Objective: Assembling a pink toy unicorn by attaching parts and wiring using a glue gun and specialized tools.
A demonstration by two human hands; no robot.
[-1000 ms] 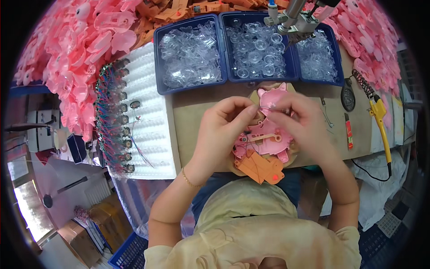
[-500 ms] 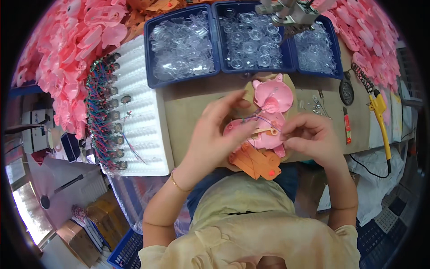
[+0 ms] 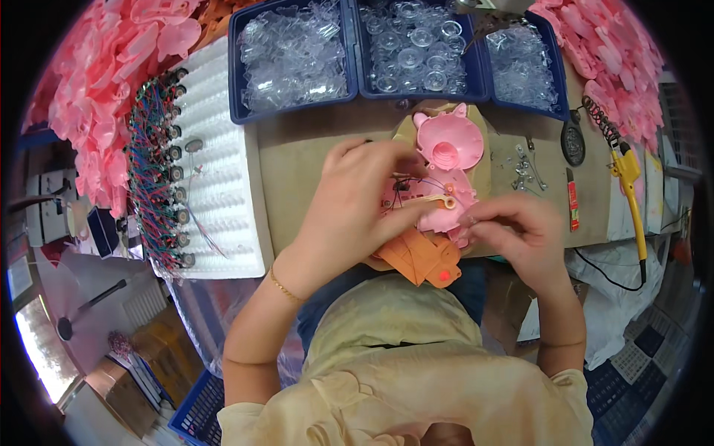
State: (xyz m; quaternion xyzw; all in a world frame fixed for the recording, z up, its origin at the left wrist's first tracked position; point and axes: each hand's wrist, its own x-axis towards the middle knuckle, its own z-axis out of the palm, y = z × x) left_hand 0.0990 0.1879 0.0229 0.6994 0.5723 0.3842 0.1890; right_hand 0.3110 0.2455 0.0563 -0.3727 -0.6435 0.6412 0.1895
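A pink animal-shaped plastic shell lies on the bench before me, its eared bowl-like half [image 3: 450, 141] at the far end. Its nearer half [image 3: 439, 216] holds a cream-coloured lever [image 3: 435, 202] and thin dark wires [image 3: 405, 183]. My left hand [image 3: 353, 197] arches over the shell's left side, thumb and forefinger apart, with the thumb along the lever; its other fingertips are hidden. At the shell's right edge, my right hand [image 3: 520, 230] has thumb and forefinger pinched on what looks like a thin wire. An orange plastic part [image 3: 428, 259] sits at the bench's near edge.
Blue bins [image 3: 236, 104] of clear plastic pieces line the back. A white foam tray [image 3: 223, 163] with wired round parts stands left. Pink parts [image 3: 606, 67] are heaped on both sides. Small metal pieces [image 3: 524, 169], a red tool [image 3: 572, 201] and a yellow-handled iron [image 3: 629, 186] lie right.
The view has shifted slightly. The wires that crossed the eared half are away from it, leaving its bowl uncovered. My left hand has moved a little over the shell; the right stays at its edge.
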